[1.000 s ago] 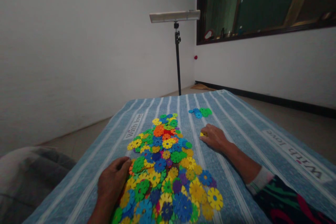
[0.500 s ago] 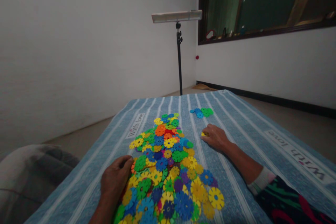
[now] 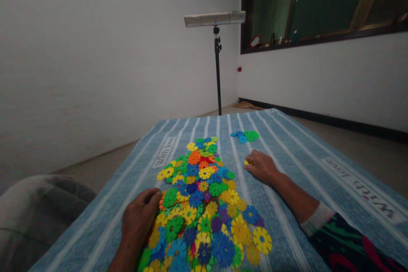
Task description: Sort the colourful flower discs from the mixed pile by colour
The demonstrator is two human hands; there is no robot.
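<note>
A heap of plastic snowflake discs [image 3: 204, 204], in yellow, green, blue, orange and purple, spreads over the middle of the table. My left hand [image 3: 140, 214] rests against the heap's left side with its fingers curled in. Its fingertips touch the edge near some orange discs, and what they hold, if anything, is hidden. To the right of the heap, my right hand [image 3: 263, 166] lies on the cloth, closed on a yellow snowflake disc [image 3: 246, 162] that peeks out at the fingertips. Beyond it sits a small group of blue and green discs [image 3: 247, 136].
A blue striped tablecloth [image 3: 287, 153] with printed words covers the table. Behind the far edge stands a lamp on a black pole [image 3: 218, 72]. Grey fabric [image 3: 41, 216] bulges at the lower left beside the table. A dark-framed window [image 3: 318, 4] is at the upper right.
</note>
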